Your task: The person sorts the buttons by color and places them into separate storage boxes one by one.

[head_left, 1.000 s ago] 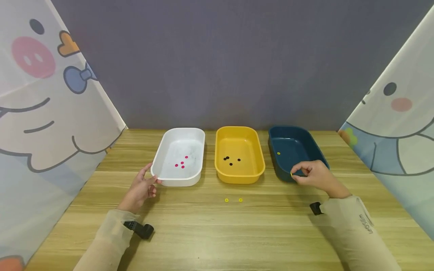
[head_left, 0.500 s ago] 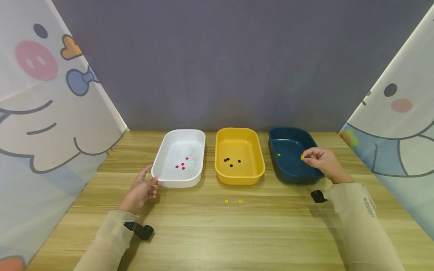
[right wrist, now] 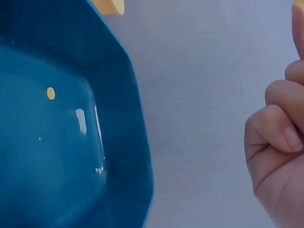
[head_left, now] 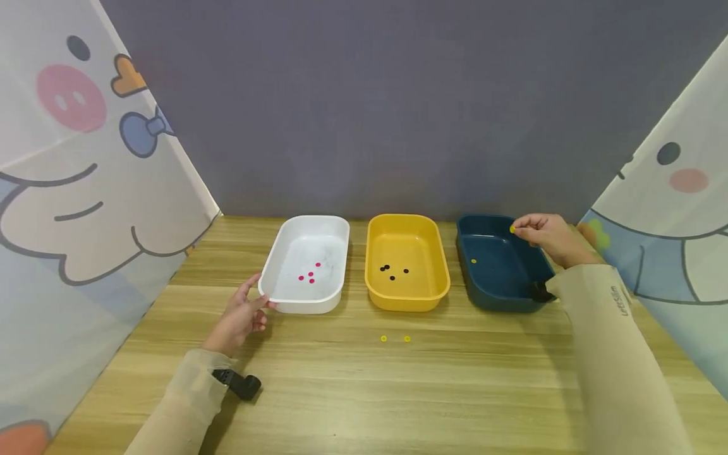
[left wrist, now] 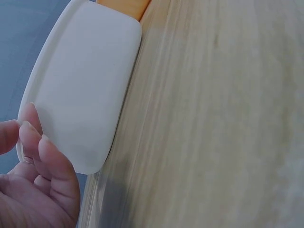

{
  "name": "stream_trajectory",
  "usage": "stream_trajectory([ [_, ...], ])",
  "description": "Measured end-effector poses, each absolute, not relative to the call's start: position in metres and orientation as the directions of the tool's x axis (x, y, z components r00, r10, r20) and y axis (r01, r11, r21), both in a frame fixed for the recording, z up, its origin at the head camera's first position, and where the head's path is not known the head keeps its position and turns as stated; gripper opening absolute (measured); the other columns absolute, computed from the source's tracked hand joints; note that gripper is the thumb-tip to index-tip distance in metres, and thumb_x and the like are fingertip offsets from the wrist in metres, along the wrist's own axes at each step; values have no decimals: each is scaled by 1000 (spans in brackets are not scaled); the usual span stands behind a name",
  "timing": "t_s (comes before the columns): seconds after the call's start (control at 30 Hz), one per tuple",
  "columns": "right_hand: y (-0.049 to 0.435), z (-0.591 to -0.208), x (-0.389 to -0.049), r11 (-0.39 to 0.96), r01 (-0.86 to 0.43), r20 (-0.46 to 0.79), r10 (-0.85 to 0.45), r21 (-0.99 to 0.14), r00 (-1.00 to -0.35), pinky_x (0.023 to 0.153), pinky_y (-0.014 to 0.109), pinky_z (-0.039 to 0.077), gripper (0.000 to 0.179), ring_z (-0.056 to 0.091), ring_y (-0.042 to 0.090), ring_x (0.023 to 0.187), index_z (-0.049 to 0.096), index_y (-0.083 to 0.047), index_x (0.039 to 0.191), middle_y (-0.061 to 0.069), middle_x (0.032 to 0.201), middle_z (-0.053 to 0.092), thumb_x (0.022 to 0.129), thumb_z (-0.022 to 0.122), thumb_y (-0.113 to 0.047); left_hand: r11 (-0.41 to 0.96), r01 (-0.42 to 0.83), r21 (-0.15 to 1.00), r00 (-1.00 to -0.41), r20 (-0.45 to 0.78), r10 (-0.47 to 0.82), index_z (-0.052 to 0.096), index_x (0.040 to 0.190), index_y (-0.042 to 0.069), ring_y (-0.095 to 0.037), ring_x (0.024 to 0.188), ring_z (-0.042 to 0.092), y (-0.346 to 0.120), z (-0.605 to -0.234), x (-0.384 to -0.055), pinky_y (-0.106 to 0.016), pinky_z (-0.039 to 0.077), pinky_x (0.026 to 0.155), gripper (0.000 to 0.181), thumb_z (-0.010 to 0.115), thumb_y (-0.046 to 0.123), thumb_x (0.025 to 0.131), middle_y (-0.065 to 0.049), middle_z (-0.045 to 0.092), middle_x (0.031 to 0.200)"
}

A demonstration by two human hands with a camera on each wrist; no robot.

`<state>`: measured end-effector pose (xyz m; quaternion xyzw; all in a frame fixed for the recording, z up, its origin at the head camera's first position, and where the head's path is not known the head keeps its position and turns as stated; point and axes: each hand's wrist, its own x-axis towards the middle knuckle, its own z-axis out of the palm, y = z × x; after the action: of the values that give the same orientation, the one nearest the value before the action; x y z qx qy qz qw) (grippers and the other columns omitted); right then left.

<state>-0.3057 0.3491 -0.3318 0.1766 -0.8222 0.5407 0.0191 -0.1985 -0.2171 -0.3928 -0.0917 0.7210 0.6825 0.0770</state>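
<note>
My right hand (head_left: 556, 240) pinches a small yellow button (head_left: 512, 229) between thumb and forefinger, high over the far end of the dark blue tray (head_left: 495, 282). Another yellow button (right wrist: 51, 93) lies on that tray's floor, seen in the right wrist view. At the white tray's near left corner, my left hand (head_left: 236, 321) holds the rim (head_left: 298, 305) with thumb and forefinger; its other fingers curl loosely below. Several pink-red buttons (head_left: 311, 274) lie inside the white tray. Two yellow buttons (head_left: 383, 339) rest on the wooden table in front of the middle tray.
A yellow tray (head_left: 405, 246) stands between the white and blue ones, with several black buttons (head_left: 392, 278) in it. Behind the trays rises a grey wall (head_left: 387, 114). Cartoon-printed panels (head_left: 74, 189) flank the wooden table (head_left: 352, 398).
My right hand has moved from the blue tray's near edge up toward its far right side, carrying the yellow button. My left hand stays at the white tray's corner.
</note>
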Motion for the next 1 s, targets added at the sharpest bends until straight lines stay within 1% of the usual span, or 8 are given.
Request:
stream_trajectory([
  [0.1,347,-332,-314,366,-263,176,-254,-893,-951,52,27,32,35,35,15,49,70,-32,80,-9,57,44,95,56,-4,59,-243,968,-970,-242,-26,2,155,15,-5,49,47,-215,-393,-199,-20,43,49,65,40,6,102,7,61,72],
  [0.23,344,-336,-323,426,-238,140,-249,-873,-958,54,24,34,31,37,11,50,70,-34,80,-16,64,54,95,58,-9,61,-245,967,-969,-244,-27,2,155,15,-5,48,47,-214,-393,-200,-20,43,49,65,40,6,102,7,62,72],
  [0.37,340,-337,-332,544,-241,119,-249,-804,-961,62,18,42,13,48,2,63,72,-10,92,-21,74,60,94,61,-16,63,-249,967,-968,-246,-42,3,155,16,-5,50,47,-216,-392,-200,-20,44,50,65,40,6,102,6,61,73],
  [0.5,334,-336,-340,649,-243,100,-250,-721,-963,78,25,45,30,53,-2,77,64,11,103,-14,80,64,92,63,-17,68,-248,966,-969,-245,-43,2,155,16,-5,51,47,-218,-392,-198,-20,44,51,66,40,7,102,6,61,74],
  [0.63,333,-337,-342,699,-229,65,-253,-677,-965,87,44,44,34,53,7,82,63,11,107,5,89,68,92,62,-19,63,-243,968,-970,-241,-46,2,155,16,-5,49,47,-217,-392,-198,-21,44,50,66,40,6,102,6,61,73],
  [0.7,336,-340,-343,720,-222,51,-251,-658,-967,87,47,45,34,54,10,84,63,11,108,12,95,69,92,62,-19,59,-245,968,-969,-243,-46,3,155,16,-5,49,47,-217,-392,-198,-20,44,50,66,41,6,102,7,61,72],
  [0.83,344,-349,-343,765,-233,21,-276,-600,-961,84,47,47,33,58,17,86,65,10,106,18,100,68,92,61,-19,56,-250,967,-968,-249,-40,3,155,16,-5,49,47,-216,-392,-198,-20,44,50,66,41,6,102,6,61,72],
  [1.0,347,-353,-346,800,-283,13,-326,-529,-945,77,42,48,29,57,18,80,67,10,101,16,94,69,91,61,-16,59,-241,969,-970,-240,-33,2,155,16,-5,50,47,-217,-392,-198,-20,44,50,66,40,6,102,6,61,73],
])
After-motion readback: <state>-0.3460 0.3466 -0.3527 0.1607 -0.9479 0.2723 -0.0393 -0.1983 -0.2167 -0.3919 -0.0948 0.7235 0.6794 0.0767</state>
